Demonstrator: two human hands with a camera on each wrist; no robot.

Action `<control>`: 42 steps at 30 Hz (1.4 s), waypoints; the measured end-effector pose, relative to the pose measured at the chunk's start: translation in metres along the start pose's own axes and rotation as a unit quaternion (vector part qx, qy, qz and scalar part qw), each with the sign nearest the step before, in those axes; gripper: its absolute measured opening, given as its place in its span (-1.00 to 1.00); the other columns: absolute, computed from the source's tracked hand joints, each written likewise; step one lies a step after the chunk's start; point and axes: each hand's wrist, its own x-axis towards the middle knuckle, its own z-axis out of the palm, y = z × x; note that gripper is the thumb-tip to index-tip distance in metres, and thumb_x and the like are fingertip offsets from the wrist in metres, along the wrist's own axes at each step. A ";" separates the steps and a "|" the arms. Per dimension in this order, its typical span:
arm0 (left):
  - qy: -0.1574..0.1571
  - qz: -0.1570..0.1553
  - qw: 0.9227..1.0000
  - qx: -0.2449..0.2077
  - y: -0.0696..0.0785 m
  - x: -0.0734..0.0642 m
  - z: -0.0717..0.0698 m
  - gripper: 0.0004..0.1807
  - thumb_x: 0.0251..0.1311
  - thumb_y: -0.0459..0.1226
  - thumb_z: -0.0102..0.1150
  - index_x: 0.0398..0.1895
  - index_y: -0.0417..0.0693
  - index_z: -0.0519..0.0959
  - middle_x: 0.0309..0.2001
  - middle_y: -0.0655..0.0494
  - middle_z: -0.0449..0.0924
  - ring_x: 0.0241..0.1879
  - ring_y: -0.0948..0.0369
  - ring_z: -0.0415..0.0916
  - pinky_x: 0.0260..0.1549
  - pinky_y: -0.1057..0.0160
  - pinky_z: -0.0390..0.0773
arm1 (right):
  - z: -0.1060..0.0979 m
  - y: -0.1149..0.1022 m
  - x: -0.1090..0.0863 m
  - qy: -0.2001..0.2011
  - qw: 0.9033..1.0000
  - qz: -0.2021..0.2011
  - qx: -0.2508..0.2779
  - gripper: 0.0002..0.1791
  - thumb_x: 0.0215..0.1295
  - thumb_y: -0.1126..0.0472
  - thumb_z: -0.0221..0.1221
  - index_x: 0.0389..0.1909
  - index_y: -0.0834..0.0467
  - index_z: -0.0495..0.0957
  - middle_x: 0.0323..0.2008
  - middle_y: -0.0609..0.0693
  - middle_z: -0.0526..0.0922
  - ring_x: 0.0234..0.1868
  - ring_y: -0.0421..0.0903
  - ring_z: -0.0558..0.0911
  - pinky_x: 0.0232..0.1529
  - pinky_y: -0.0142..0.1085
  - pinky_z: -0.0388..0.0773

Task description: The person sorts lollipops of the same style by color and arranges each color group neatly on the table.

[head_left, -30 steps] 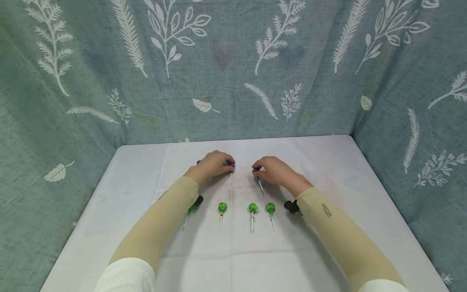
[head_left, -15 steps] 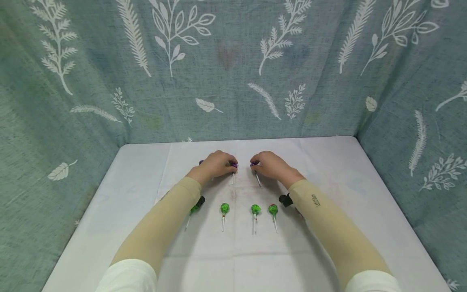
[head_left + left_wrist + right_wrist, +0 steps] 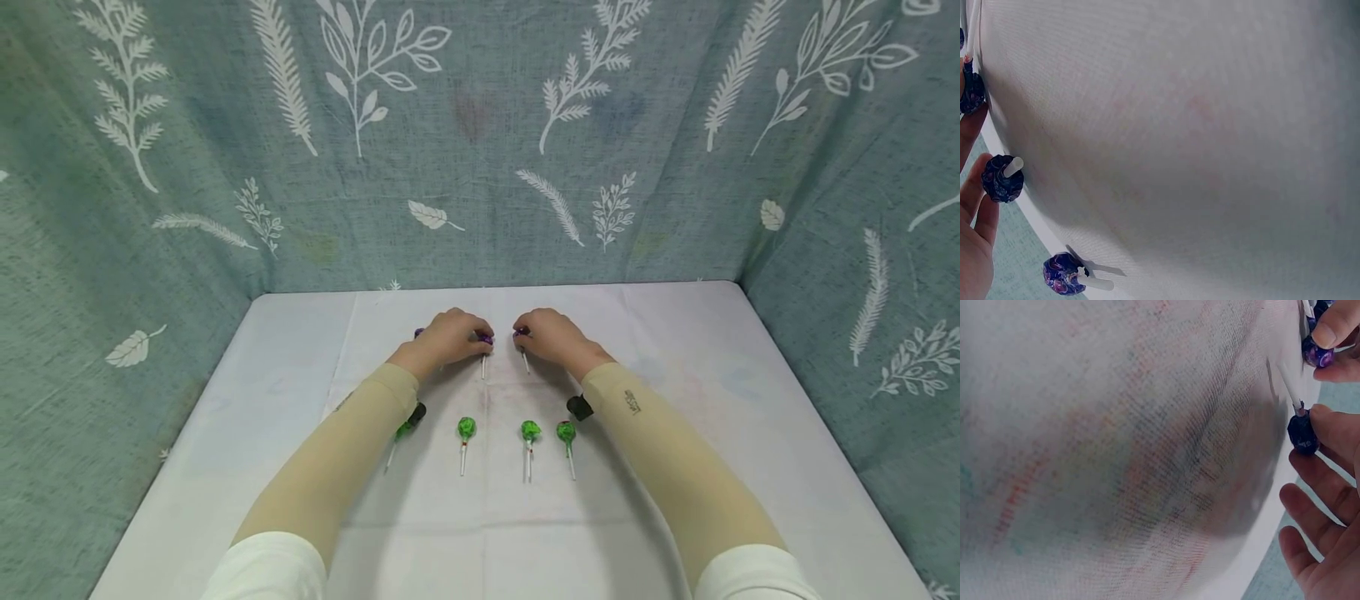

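Near the far side of the table, my left hand (image 3: 452,335) pinches a purple-wrapped lollipop (image 3: 486,340) by its candy head, the white stick pointing toward me. Across a small gap, my right hand (image 3: 551,336) pinches a second purple lollipop (image 3: 521,332) between thumb and fingertips. In the right wrist view that lollipop's dark wrapper (image 3: 1304,432) sits at the thumb tip, its stick slanting down to the cloth. A third purple lollipop (image 3: 1065,274) lies on the table beside my left hand, mostly hidden behind it in the head view.
Several green-wrapped lollipops (image 3: 467,428) lie in a row nearer to me, sticks toward me; the leftmost one (image 3: 405,429) is partly covered by my left forearm. Black wrist cameras (image 3: 580,407) hang under both wrists. A patterned curtain (image 3: 480,167) encloses the white table (image 3: 525,542).
My right hand has moved left and slightly away from me with its purple lollipop, closer to the left hand. The left hand has stayed nearly in place, and the head view has shifted slightly.
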 end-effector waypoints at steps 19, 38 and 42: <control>-0.012 -0.015 1.000 0.018 0.000 0.005 0.003 -0.67 0.05 0.14 0.12 -0.10 0.38 0.56 -0.16 0.41 0.53 -0.08 0.23 0.38 -0.05 0.06 0.35 | -0.022 0.008 -0.025 0.038 0.998 -0.039 0.036 -0.53 0.26 -0.03 0.07 0.15 0.06 0.41 -0.01 0.03 0.51 -0.02 -0.05 0.48 -0.03 -0.14 0.41; -0.014 -0.023 1.000 0.006 0.000 0.000 0.001 -0.69 0.07 0.10 0.14 -0.10 0.37 0.56 -0.13 0.39 0.52 -0.05 0.22 0.38 -0.03 0.07 0.34 | -0.032 0.057 -0.112 0.071 0.992 -0.039 0.100 -0.48 0.19 -0.22 0.03 0.15 -0.13 0.39 0.02 -0.12 0.47 0.06 -0.11 0.42 0.02 -0.09 0.38; -0.016 -0.015 1.000 -0.001 0.001 0.000 0.000 -0.68 0.08 0.09 0.13 -0.09 0.33 0.56 -0.12 0.36 0.53 -0.05 0.21 0.40 -0.04 0.04 0.36 | -0.031 0.065 -0.128 0.070 0.990 -0.031 0.116 -0.48 0.18 -0.22 0.04 0.15 -0.14 0.39 0.03 -0.13 0.46 0.08 -0.10 0.40 0.03 -0.06 0.37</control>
